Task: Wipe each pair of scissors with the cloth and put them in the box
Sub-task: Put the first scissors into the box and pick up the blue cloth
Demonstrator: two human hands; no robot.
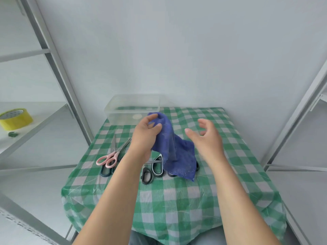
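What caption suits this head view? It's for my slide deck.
Left hand holds a blue cloth over black-handled scissors on a checked table; right hand open beside it, clear box behind.
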